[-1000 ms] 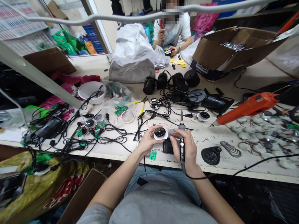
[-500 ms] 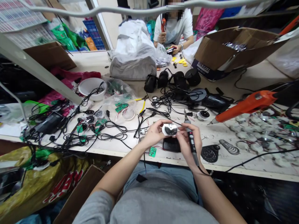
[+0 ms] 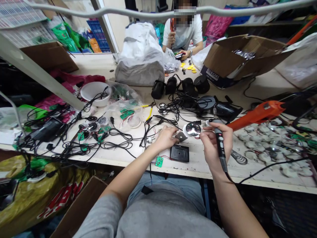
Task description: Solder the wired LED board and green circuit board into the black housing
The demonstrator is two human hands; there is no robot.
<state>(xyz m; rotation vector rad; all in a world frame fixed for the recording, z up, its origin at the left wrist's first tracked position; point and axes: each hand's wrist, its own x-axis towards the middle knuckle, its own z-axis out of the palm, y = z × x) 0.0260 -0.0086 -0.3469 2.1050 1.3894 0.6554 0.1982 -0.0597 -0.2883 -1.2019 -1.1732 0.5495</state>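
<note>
Cluttered desk (image 3: 195, 162). Right grip (image 3: 210, 148) closed around soldering iron (image 3: 222, 152), fingertips on raised disc unit (image 3: 193, 127); left grip (image 3: 165, 137) pinching grey plate (image 3: 182, 136). Risk: wrist tilt could bring iron tip, if hot, against disc.

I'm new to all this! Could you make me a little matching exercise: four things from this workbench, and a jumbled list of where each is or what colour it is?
Things:
1. Pen-shaped tool
2. Small square plate
3. Pistol-like power tool
4. White bowl

Places and colours:
A. Mainly orange
B. At the fingers of the left hand
C. Beside the clear plastic bag, with a black cable over its rim
D. Held in the right hand

Right pairs: 1-D, 2-B, 3-A, 4-C
</note>
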